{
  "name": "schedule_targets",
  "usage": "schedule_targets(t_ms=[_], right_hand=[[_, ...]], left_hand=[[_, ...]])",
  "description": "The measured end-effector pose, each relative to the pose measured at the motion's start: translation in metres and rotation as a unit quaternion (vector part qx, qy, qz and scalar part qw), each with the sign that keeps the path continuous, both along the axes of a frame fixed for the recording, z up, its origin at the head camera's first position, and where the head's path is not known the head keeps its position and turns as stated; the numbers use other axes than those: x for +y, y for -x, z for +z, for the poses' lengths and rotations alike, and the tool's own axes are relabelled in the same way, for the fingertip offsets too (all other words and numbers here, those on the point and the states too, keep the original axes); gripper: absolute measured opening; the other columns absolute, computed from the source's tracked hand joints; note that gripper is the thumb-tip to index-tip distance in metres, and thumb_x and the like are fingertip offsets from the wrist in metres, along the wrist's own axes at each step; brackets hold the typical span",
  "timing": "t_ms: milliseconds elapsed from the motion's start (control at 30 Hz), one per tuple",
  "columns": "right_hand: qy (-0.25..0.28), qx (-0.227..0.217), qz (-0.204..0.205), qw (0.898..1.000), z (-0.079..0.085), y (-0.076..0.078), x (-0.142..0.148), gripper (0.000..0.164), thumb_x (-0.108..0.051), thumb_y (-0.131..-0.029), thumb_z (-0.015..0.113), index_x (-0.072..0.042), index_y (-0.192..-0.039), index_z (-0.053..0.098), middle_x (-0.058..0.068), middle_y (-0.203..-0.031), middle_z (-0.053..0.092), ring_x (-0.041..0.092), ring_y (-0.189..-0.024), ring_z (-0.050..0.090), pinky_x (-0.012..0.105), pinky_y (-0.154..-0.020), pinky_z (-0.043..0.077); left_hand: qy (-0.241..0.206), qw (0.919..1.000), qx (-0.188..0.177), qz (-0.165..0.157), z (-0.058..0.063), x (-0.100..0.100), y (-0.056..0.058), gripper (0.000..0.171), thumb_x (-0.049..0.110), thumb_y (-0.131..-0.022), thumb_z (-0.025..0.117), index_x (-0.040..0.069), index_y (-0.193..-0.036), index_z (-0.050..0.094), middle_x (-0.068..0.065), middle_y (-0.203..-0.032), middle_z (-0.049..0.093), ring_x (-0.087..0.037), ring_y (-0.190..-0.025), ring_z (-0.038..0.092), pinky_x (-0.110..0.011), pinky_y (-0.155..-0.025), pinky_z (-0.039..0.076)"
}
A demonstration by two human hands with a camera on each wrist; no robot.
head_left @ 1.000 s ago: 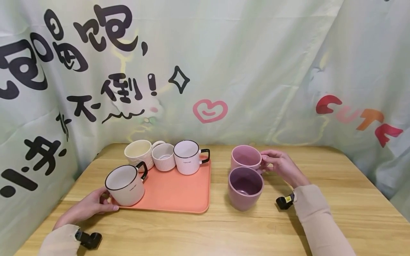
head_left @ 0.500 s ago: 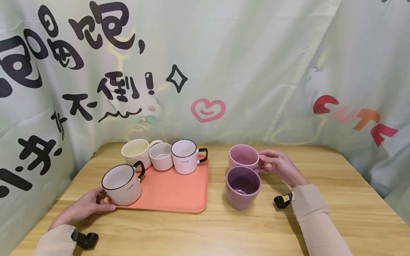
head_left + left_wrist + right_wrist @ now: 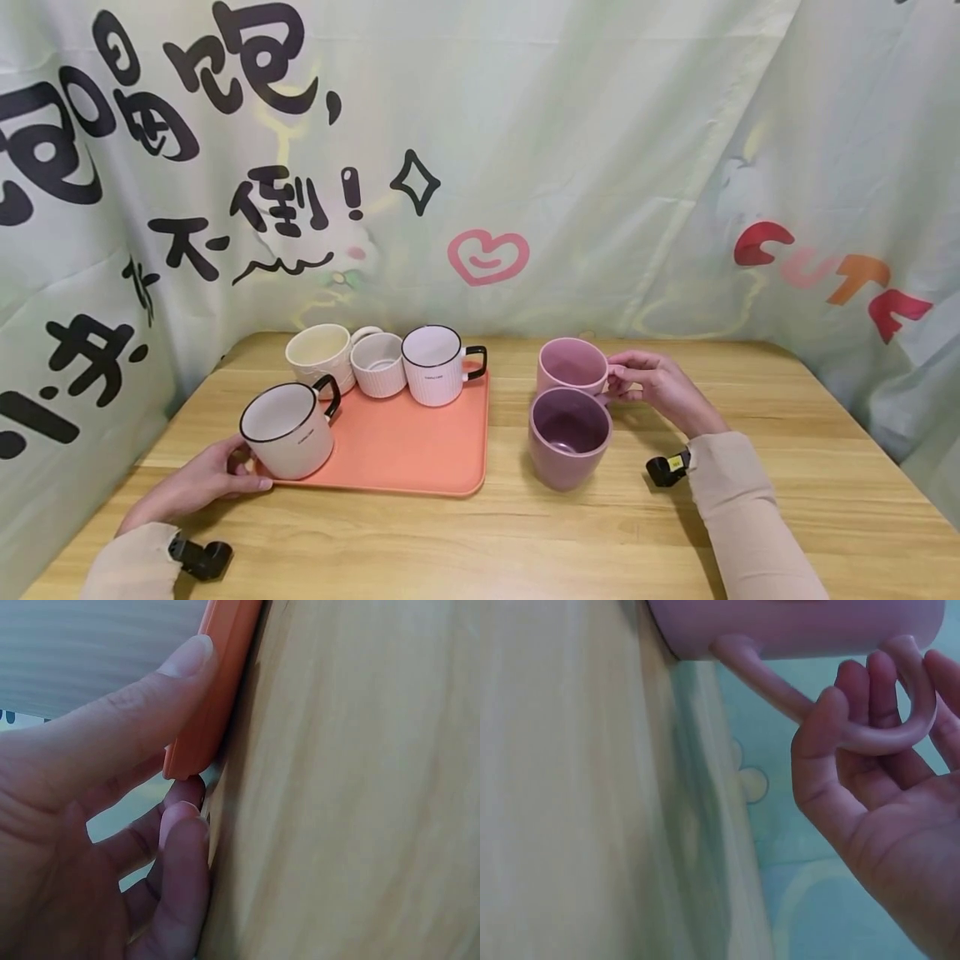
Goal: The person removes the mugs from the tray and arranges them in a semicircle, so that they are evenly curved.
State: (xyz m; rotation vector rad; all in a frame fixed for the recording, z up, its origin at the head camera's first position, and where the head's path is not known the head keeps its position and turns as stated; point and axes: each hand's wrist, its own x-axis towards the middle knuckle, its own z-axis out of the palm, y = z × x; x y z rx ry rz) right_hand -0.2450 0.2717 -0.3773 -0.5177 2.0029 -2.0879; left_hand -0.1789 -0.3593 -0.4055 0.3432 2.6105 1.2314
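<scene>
My left hand (image 3: 197, 482) holds the near left corner of the orange tray (image 3: 420, 454). In the left wrist view the thumb lies along the tray's rim (image 3: 214, 720), with the other fingers curled around the corner. Close by, a white mug with a black rim (image 3: 288, 433) stands on the tray. On the right, my right hand (image 3: 663, 387) grips the handle of a pink mug (image 3: 573, 365); the right wrist view shows fingers hooked through that handle (image 3: 885, 740). A darker purple mug (image 3: 568, 442) stands in front of the pink one, partly covering it.
Along the tray's back stand a cream mug (image 3: 318, 354), a small ribbed white cup (image 3: 378, 367) and a white mug with a black handle (image 3: 433, 367). Wooden tabletop (image 3: 450, 550) surrounds the tray. A printed curtain (image 3: 600, 167) hangs behind the table.
</scene>
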Motion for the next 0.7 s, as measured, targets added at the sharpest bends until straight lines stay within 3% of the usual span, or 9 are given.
schedule_targets(t_ms=[133,267,333,467,567,700], right_hand=[[-0.016,0.006,0.010,1.000,0.001,-0.002,0.005,0.023,-0.008,-0.108,0.048,-0.006,-0.118,0.069,0.004,-0.101,0.069,0.018,-0.092,0.066,0.038,-0.083,0.055],[-0.051,0.010,-0.011,0.999,0.007,-0.004,0.013,0.023,-0.013,-0.109,0.047,-0.010,-0.124,0.065,0.001,-0.113,0.067,0.017,-0.102,0.065,0.040,-0.085,0.056],[-0.083,0.006,-0.031,0.996,0.010,-0.004,0.017,0.028,-0.016,-0.109,0.047,-0.002,-0.130,0.060,-0.002,-0.116,0.065,0.014,-0.104,0.064,0.040,-0.085,0.056],[-0.166,0.005,-0.048,0.985,0.023,0.002,0.019,0.046,-0.021,-0.110,0.046,0.016,-0.138,0.046,0.017,-0.126,0.062,0.013,-0.104,0.063,0.040,-0.087,0.055],[-0.210,0.012,-0.054,0.976,0.037,0.008,0.019,0.048,-0.022,-0.110,0.046,0.018,-0.137,0.044,0.024,-0.125,0.061,0.014,-0.103,0.064,0.038,-0.086,0.055],[-0.226,0.019,-0.062,0.972,0.055,0.014,0.017,0.047,-0.023,-0.109,0.047,0.016,-0.134,0.047,0.013,-0.119,0.065,0.015,-0.103,0.066,0.034,-0.084,0.055]], left_hand=[[-0.001,1.0000,0.004,-0.004,0.000,0.000,0.000,0.053,0.012,-0.087,0.080,-0.014,-0.121,0.048,-0.008,-0.086,0.049,-0.015,-0.073,0.047,-0.026,-0.060,0.041],[-0.002,0.9998,0.013,-0.012,-0.001,0.005,0.003,0.047,0.010,-0.088,0.079,-0.012,-0.118,0.050,-0.007,-0.087,0.050,-0.013,-0.073,0.047,-0.026,-0.060,0.042],[-0.004,0.9997,0.015,-0.016,-0.001,0.006,0.005,0.044,0.009,-0.088,0.078,-0.012,-0.116,0.051,-0.006,-0.087,0.050,-0.013,-0.072,0.047,-0.025,-0.059,0.042],[-0.007,0.9999,0.003,-0.012,0.000,0.004,0.003,0.047,0.008,-0.088,0.079,-0.013,-0.118,0.049,-0.006,-0.084,0.049,-0.013,-0.070,0.047,-0.025,-0.058,0.043],[-0.009,0.9999,-0.008,-0.008,0.000,0.001,0.000,0.051,0.009,-0.089,0.079,-0.015,-0.120,0.047,-0.006,-0.084,0.048,-0.014,-0.070,0.047,-0.025,-0.058,0.043],[-0.007,0.9999,-0.007,-0.007,0.001,0.000,0.000,0.050,0.008,-0.090,0.077,-0.015,-0.121,0.046,-0.006,-0.087,0.049,-0.013,-0.071,0.047,-0.024,-0.058,0.043]])
